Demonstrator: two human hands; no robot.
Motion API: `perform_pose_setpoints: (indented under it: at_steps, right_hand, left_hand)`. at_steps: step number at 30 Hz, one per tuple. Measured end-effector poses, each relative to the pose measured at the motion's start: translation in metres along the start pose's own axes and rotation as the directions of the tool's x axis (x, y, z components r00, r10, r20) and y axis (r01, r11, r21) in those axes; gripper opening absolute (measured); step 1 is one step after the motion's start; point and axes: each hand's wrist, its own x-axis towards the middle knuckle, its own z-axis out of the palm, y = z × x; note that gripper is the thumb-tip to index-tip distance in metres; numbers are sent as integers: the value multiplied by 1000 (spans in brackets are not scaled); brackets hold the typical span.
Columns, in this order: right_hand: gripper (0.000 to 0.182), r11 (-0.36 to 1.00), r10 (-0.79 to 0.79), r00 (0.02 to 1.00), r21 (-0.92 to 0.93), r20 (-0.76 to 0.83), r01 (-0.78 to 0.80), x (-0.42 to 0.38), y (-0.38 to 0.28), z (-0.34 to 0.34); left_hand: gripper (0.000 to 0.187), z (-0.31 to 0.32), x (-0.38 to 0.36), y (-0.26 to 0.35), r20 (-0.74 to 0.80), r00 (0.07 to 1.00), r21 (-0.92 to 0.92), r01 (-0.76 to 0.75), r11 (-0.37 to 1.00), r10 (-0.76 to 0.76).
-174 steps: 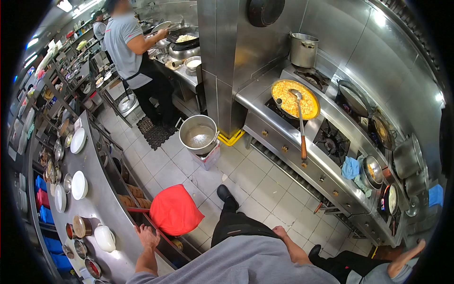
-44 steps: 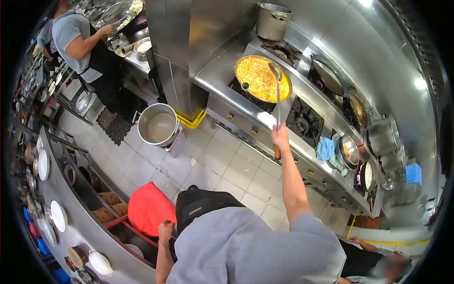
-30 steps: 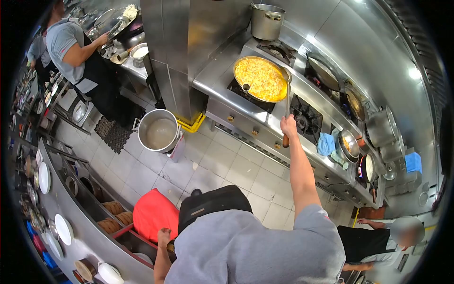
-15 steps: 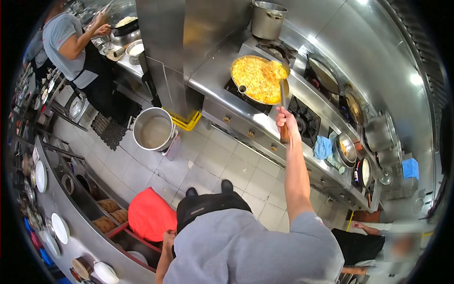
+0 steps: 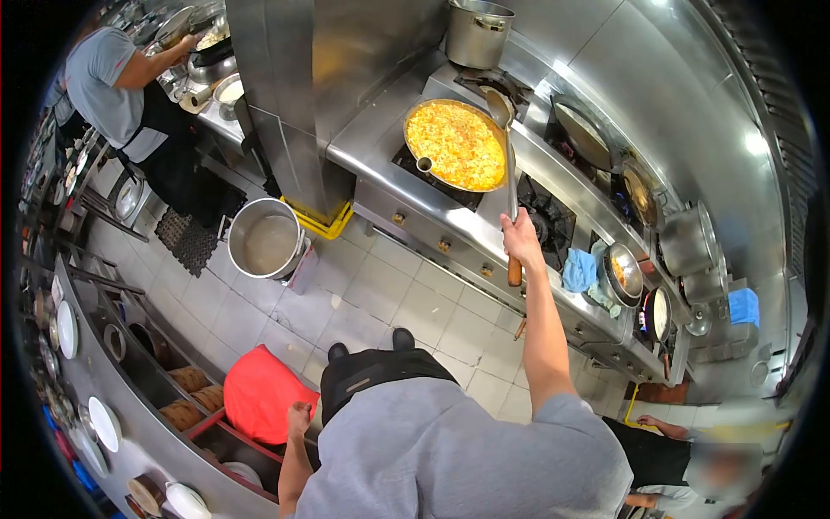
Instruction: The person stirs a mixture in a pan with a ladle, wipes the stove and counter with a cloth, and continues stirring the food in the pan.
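Note:
My right hand [image 5: 521,240] is stretched out over the stove and grips the wooden handle of a long metal ladle [image 5: 509,147]. The ladle's bowl rests at the far right rim of a wide pan [image 5: 453,144] full of yellow food on the burner. My left hand [image 5: 298,418] hangs by my hip, fingers curled, close to a red cloth [image 5: 257,394] that hangs over the counter's lower shelf. Whether that hand touches the cloth is unclear.
A steel pot of pale liquid [image 5: 264,240] stands on the tiled floor. A tall stockpot [image 5: 478,32] sits behind the pan. Several small pans [image 5: 626,272] and a blue cloth [image 5: 578,270] lie along the stove. A curved counter [image 5: 130,432] carries plates. Other people work at the far left and lower right.
My right hand came up from my side, took the ladle's handle and worked the ladle around the pan's right side. My left hand dropped from the counter to my hip.

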Motion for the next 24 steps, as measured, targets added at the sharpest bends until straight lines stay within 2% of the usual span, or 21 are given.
perform_pose_setpoints:
  at_steps: [3,6,8,10,12,13,14,15,16,17,19,22,24]
  right_hand:
    - [26,997,-9,999,-82,-47,5,10,15,1]
    - [29,990,24,997,-134,-80,-34,23,35,14]
    - [26,986,31,994,-160,-107,-48,37,57,29]
    - [23,962,166,986,217,24,-167,49,69,47]
    - [17,777,230,957,560,174,-289,52,62,59]
    - [17,542,201,915,739,350,-401,61,65,56]
    - [17,256,115,858,819,501,-513,75,70,51]
    - [18,-44,-19,792,791,610,-610,84,71,49]
    - [21,-153,-84,795,781,600,-605,79,64,45]
    - [22,-222,-145,801,769,581,-599,71,59,41]
    - [24,-220,-256,787,759,562,-613,65,64,36]
    - [26,-210,-280,785,763,553,-612,48,55,22]
    - [25,-121,-244,795,796,555,-593,42,51,15]
  left_hand:
    - [15,1,-15,-2,-1,999,21,-32,999,32]
    - [11,5,-23,-6,-13,999,-132,-38,990,37]
    - [11,6,-22,-15,-15,999,-114,38,993,-40]
    - [11,8,-19,-26,-11,998,-134,56,989,-58]
    - [11,12,-15,-33,-5,1000,-195,15,981,-16]
    - [12,13,-13,-35,-5,999,-177,44,983,-46]
    - [12,13,-11,-36,-6,997,-160,73,984,-75]
    - [13,13,-9,-36,-10,995,-143,101,985,-103]
    - [14,11,-12,-27,-20,995,-118,96,988,-99]
    - [14,9,-16,-19,-29,995,-92,92,991,-95]
    - [15,12,-18,-8,-30,996,-92,84,992,-87]
    - [16,14,-16,-14,10,997,-121,83,989,-83]
    - [16,15,-11,-19,44,996,-108,76,991,-71]
